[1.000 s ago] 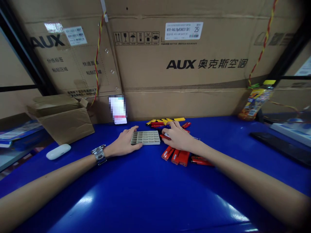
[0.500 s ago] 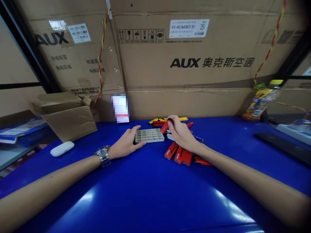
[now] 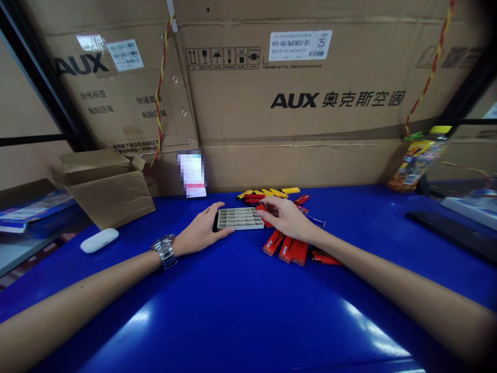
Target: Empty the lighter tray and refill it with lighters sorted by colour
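Observation:
My left hand [image 3: 202, 228] grips the left end of a pale grey tray [image 3: 236, 225] divided into small compartments, thumb along the front edge and fingers behind. My right hand [image 3: 285, 215] is closed on a red lighter [image 3: 267, 224], held low and tilted at the tray's right end. The fingers partly cover this lighter, and I cannot tell if it touches a compartment. In front of my right hand lie several red lighters [image 3: 287, 248] on the blue table [image 3: 233, 311]. Beyond it are yellow lighters [image 3: 272, 192] and more red ones [image 3: 254, 198].
A lit phone [image 3: 193, 173] leans against the large cardboard carton [image 3: 240, 114] at the back. An open cardboard box [image 3: 112, 191] and a white case [image 3: 100, 240] stand at left. Toward the right are a drink bottle [image 3: 419, 158] and a black flat object [image 3: 450, 235].
My right hand has lowered the red lighter from above the tray's right end down beside its edge. My left hand keeps its hold on the tray.

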Available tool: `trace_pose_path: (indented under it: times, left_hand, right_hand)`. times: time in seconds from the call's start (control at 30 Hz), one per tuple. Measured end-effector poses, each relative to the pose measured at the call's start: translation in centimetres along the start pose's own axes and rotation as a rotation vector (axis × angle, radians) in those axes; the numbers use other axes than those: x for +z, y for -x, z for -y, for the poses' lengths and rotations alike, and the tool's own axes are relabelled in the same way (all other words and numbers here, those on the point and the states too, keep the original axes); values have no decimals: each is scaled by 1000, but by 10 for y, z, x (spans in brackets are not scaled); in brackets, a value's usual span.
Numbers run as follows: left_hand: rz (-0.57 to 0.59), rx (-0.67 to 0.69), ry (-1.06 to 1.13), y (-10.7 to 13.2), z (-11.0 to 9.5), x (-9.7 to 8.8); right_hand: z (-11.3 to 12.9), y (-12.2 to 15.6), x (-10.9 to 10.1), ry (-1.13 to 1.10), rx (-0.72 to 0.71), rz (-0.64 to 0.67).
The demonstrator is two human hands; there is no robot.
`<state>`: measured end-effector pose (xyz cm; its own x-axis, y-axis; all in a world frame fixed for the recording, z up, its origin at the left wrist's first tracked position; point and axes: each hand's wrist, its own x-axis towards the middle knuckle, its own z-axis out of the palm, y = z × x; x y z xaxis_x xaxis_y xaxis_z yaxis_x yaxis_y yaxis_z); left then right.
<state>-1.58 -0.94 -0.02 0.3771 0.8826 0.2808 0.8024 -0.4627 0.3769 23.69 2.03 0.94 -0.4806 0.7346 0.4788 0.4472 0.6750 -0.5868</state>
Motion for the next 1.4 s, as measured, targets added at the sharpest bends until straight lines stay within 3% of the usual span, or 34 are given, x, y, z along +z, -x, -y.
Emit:
trace_pose_path:
  times: [0.07,0.23,0.37,0.47,0.6,0.73,0.93,1.2,1.3,1.4]
  left_hand:
    - [-6,11,11,0,0,0]
    - [-10,7,19,0,0,1]
    - [-4,-4,12,0,1,2]
    - [-3,-3,2,0,1,2]
    - [-7,2,-10,0,1,2]
    - [-11,15,-6,0,2,2]
    - [-11,5,-13,0,2,2]
    - [-32,29,-17,0,3,4]
    - [-99,88,-48,1,2,3]
    - [-227,150,-75,1,-6,-3]
  right_hand:
    - [5,1,0,-111,20,-36]
    - [14,-3,-1,-710,155,-169]
    - [17,-7,-5,-873,361,-221]
    - [20,-7,-6,-891,505,-229]
    - [21,-6,-2,-793,569,-308]
    - [16,-5,5,-590,527,-341]
    - [15,-3,5,-680,531,-205]
    - [9,-1,10,-515,481,-211]
    - [12,-1,8,-561,429,-159]
    - [14,-1,6,-579,270,-102]
